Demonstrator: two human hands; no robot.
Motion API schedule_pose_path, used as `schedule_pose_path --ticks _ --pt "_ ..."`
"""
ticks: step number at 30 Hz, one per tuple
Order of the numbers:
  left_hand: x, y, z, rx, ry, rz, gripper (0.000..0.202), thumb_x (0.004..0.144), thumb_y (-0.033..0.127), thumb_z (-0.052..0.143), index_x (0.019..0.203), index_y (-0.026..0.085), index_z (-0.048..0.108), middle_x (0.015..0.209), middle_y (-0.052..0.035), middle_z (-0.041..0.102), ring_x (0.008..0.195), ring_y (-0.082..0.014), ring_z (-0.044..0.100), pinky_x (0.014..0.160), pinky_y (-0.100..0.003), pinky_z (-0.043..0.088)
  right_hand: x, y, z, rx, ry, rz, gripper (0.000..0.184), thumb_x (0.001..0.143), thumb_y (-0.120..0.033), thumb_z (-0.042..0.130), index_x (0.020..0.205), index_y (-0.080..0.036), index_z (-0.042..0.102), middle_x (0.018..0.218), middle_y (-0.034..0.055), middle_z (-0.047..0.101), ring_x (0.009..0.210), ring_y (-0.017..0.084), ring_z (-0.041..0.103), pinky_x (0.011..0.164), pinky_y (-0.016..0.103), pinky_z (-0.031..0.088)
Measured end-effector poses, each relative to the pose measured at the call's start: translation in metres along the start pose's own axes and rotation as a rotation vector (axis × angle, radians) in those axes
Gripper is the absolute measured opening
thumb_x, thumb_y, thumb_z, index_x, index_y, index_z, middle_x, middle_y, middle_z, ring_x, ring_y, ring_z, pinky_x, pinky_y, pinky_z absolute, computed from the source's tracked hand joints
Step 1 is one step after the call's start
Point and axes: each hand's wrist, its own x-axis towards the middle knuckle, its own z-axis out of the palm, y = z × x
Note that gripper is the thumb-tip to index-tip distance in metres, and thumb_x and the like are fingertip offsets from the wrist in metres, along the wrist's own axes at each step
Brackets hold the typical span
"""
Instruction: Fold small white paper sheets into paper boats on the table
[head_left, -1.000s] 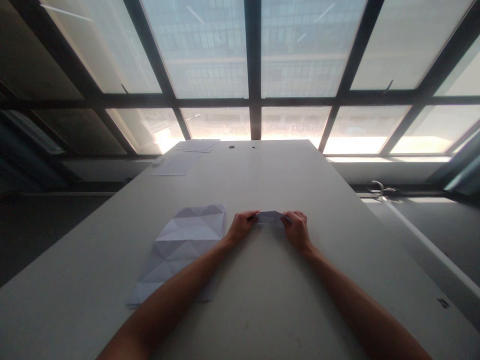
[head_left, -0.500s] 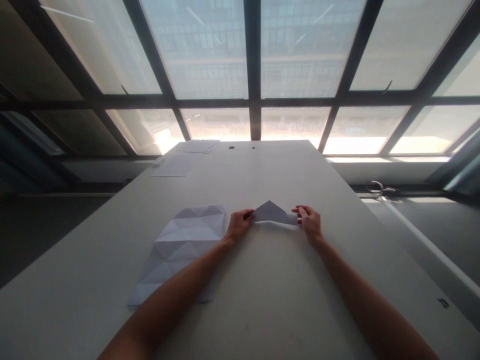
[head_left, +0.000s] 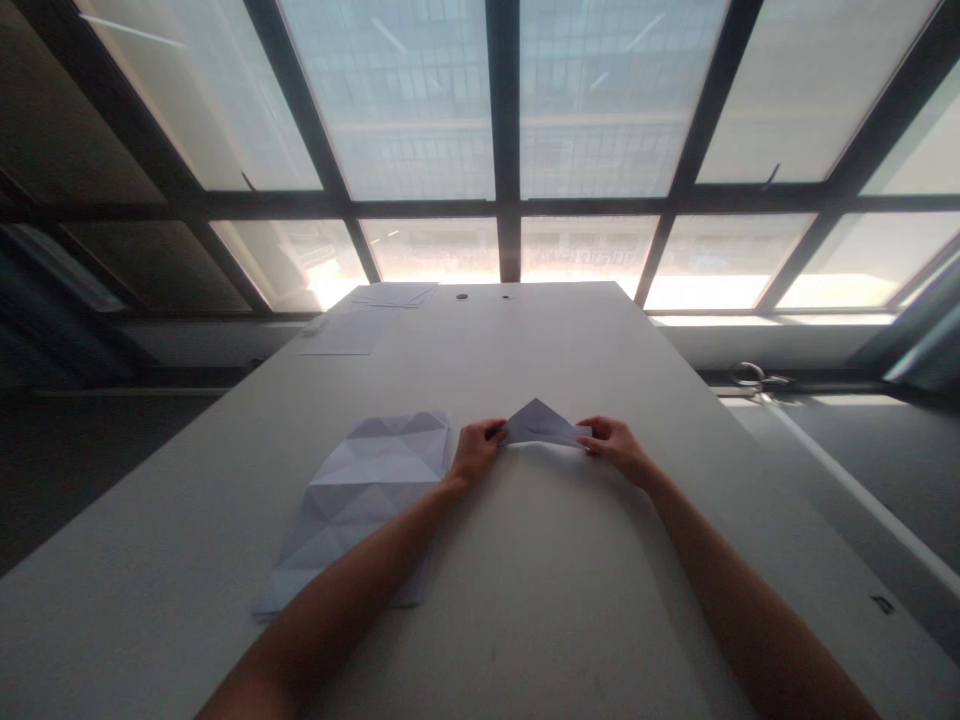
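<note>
Between my hands is a folded sheet of paper [head_left: 538,424], white, with a pointed peak at its far side and a strip-like band along the near side. My left hand [head_left: 478,447] pinches its left end, fingers closed. At the right end, my right hand [head_left: 609,440] grips the band between thumb and fingers. The paper's near edge bows up a little from the table. Left of it, partly under my left forearm, lies a stack of creased paper [head_left: 375,490] with triangular fold lines.
The white table [head_left: 570,350] reaches toward large windows. Flat sheets of paper [head_left: 341,332] lie at its far left. Two small round holes show near the far edge. Beyond the right edge is a white pole with metal rings [head_left: 761,382].
My right hand has shifted slightly left along the band and its fingers have closed on the paper. The peak stands a little more upright. My left hand has stayed nearly still.
</note>
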Motion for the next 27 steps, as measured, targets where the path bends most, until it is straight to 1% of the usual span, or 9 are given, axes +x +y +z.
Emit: schedule_pose_path --ticks 5,7,9,12,15,18,23,26,27 --pt "0.0 0.001 0.0 0.005 0.003 0.004 0.029 0.077 0.025 0.066 0.101 0.015 0.077 0.101 -0.0061 0.077 0.095 -0.0261 0.072 0.094 -0.04 0.052 0.001 0.006 0.005 0.009 0.059 -0.029 0.037 0.059 -0.04 0.082 0.076 -0.019 0.057 0.059 -0.006 0.055 0.051 0.011 0.05 0.046 0.023 0.045" --pt "0.0 0.001 0.0 0.006 0.006 0.007 0.029 0.077 0.026 0.066 0.101 0.015 0.077 0.102 -0.0067 0.077 0.095 -0.0263 0.072 0.093 -0.04 0.052 0.002 0.008 0.006 0.012 0.067 -0.054 0.035 0.06 -0.039 0.08 0.071 -0.02 0.053 0.062 -0.005 0.056 0.052 0.011 0.051 0.046 0.023 0.046" --pt "0.0 0.001 0.0 0.005 0.008 0.008 0.029 0.077 0.026 0.066 0.102 0.015 0.077 0.102 -0.0071 0.076 0.095 -0.0264 0.072 0.093 -0.04 0.052 0.002 0.009 0.006 -0.013 0.047 -0.077 0.031 0.062 -0.037 0.078 0.07 -0.02 0.055 0.069 -0.0018 0.06 0.057 0.013 0.055 0.048 0.024 0.048" --pt "0.0 0.001 -0.001 0.004 0.0 0.014 0.029 0.078 0.026 0.066 0.103 0.015 0.077 0.102 -0.007 0.076 0.095 -0.026 0.072 0.092 -0.039 0.053 0.002 0.01 0.004 -0.069 -0.021 -0.108 0.026 0.066 -0.038 0.075 0.076 -0.017 0.063 0.075 0.0015 0.064 0.063 0.015 0.058 0.054 0.027 0.051" --pt "0.0 0.0 -0.001 0.016 -0.006 0.023 0.029 0.079 0.027 0.065 0.103 0.015 0.077 0.102 -0.0066 0.076 0.094 -0.0256 0.072 0.092 -0.039 0.053 0.001 0.012 0.002 -0.075 -0.068 -0.124 0.028 0.07 -0.04 0.074 0.083 -0.016 0.067 0.077 0.0029 0.066 0.064 0.016 0.06 0.06 0.03 0.053" --pt "0.0 0.0 -0.001 0.025 -0.001 0.026 0.029 0.079 0.026 0.065 0.103 0.015 0.076 0.103 -0.0065 0.076 0.094 -0.0253 0.072 0.092 -0.038 0.053 0.001 0.013 0.002 -0.104 -0.061 -0.14 0.031 0.072 -0.044 0.074 0.086 -0.016 0.069 0.079 0.0039 0.068 0.065 0.016 0.062 0.064 0.031 0.054" --pt "-0.001 0.002 -0.001 0.02 -0.007 0.036 0.028 0.081 0.026 0.063 0.103 0.015 0.076 0.101 -0.0066 0.077 0.093 -0.0247 0.072 0.09 -0.037 0.053 -0.001 0.012 0.002 -0.2 -0.113 -0.181 0.039 0.086 -0.052 0.06 0.085 -0.015 0.073 0.086 0.0081 0.07 0.07 0.018 0.064 0.065 0.03 0.053" --pt "-0.001 0.0 0.0 0.019 -0.002 0.037 0.028 0.081 0.026 0.063 0.103 0.015 0.076 0.101 -0.0071 0.077 0.092 -0.0241 0.072 0.089 -0.037 0.054 0.0 0.015 0.003 -0.188 -0.138 -0.224 0.035 0.08 -0.049 0.068 0.089 -0.016 0.074 0.102 0.0097 0.07 0.082 0.02 0.065 0.071 0.03 0.054" --pt "-0.001 -0.001 0.0 0.022 0.003 0.037 0.028 0.081 0.026 0.063 0.103 0.015 0.076 0.102 -0.0073 0.076 0.092 -0.024 0.072 0.089 -0.037 0.053 0.002 0.017 0.003 -0.188 -0.129 -0.231 0.034 0.078 -0.047 0.07 0.09 -0.016 0.074 0.102 0.0093 0.07 0.082 0.02 0.065 0.071 0.031 0.055"
